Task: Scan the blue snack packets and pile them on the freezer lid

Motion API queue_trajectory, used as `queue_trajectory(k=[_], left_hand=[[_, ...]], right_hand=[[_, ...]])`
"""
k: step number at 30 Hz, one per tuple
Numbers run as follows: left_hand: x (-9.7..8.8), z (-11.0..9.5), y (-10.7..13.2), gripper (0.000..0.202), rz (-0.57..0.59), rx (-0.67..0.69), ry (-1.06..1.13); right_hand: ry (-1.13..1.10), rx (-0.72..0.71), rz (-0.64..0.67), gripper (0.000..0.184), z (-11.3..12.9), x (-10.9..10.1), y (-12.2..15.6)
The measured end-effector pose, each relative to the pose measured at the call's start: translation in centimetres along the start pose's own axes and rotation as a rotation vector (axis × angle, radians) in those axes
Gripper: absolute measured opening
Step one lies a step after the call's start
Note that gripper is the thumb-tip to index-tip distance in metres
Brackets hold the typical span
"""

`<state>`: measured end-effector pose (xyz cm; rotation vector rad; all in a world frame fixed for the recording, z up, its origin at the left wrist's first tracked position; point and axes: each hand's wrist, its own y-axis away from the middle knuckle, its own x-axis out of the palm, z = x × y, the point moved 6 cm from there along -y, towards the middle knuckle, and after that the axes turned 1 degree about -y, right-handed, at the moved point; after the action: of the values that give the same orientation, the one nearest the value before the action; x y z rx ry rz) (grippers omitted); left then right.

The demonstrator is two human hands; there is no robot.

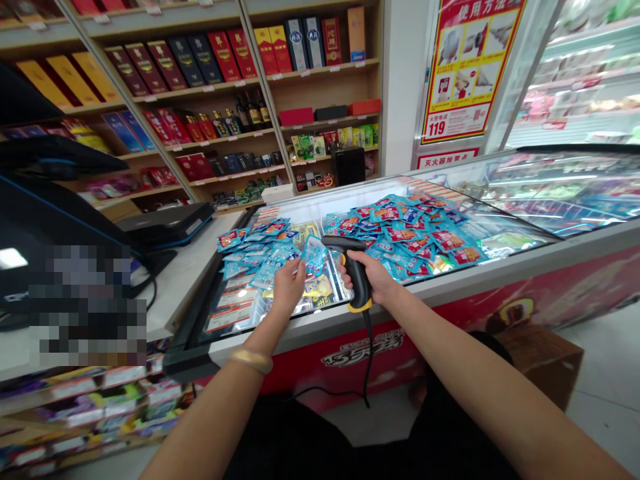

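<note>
My left hand pinches a small light-blue snack packet and holds it up over the glass lid of a chest freezer. My right hand grips the handle of a black and yellow barcode scanner; its head sits right beside the packet. A black cable hangs from the scanner's handle down the freezer's red front. Two heaps of similar blue and red packets lie on the glass: a smaller pile by my left hand and a larger pile to the right.
A white counter with a black till screen and a black device stands on the left. Shelves of boxed goods and bottles fill the back wall. A cardboard box sits on the floor at right. Snack racks lie below left.
</note>
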<state>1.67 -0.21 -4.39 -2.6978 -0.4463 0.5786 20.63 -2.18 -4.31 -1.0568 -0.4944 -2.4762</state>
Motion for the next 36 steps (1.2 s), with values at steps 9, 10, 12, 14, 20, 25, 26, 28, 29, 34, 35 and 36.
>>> queue_trajectory(k=[9, 10, 12, 14, 20, 25, 26, 28, 29, 34, 35, 36], left_hand=[[2.0, -6.3, -1.1, 0.036, -0.047, 0.36, -0.314], [3.2, -7.4, -1.4, 0.036, -0.029, 0.413, -0.334], [6.3, -9.7, -2.0, 0.036, 0.049, 0.521, -0.356], [9.8, -11.6, -2.4, 0.038, 0.136, 0.62, -0.38], [17.9, -12.0, -0.9, 0.045, 0.367, 0.733, -0.657], [18.4, -11.2, 0.4, 0.048, 0.407, 0.708, -0.758], [18.2, -11.3, 0.5, 0.049, 0.407, 0.708, -0.756], [17.5, -11.5, 0.3, 0.05, 0.395, 0.706, -0.741], [16.9, -11.5, 0.2, 0.051, 0.38, 0.704, -0.728], [11.2, -9.3, -1.2, 0.048, 0.26, 0.66, -0.674], [9.4, -8.4, -1.6, 0.048, 0.228, 0.625, -0.679], [7.5, -7.4, -2.1, 0.048, 0.185, 0.583, -0.687]], right_hand=[[-0.081, -0.227, -0.007, 0.021, 4.6, -2.5, 2.0], [-0.086, -0.267, -0.016, 0.021, 5.8, -3.3, 2.6], [-0.083, -0.335, -0.047, 0.019, 8.0, -5.0, 3.7], [-0.061, -0.404, -0.08, 0.019, 10.1, -6.7, 4.8], [-0.036, -0.454, -0.221, 0.023, 12.1, -10.5, 6.0], [-0.049, -0.428, -0.209, 0.021, 11.4, -10.9, 5.7], [-0.044, -0.431, -0.205, 0.022, 11.4, -10.8, 5.7], [-0.031, -0.437, -0.2, 0.022, 11.4, -10.8, 5.7], [-0.024, -0.438, -0.198, 0.022, 11.5, -10.8, 5.8], [0.022, -0.445, -0.192, 0.022, 11.4, -10.7, 6.1], [0.025, -0.448, -0.191, 0.022, 11.3, -10.5, 6.1], [0.024, -0.445, -0.187, 0.022, 11.1, -10.2, 6.1]])
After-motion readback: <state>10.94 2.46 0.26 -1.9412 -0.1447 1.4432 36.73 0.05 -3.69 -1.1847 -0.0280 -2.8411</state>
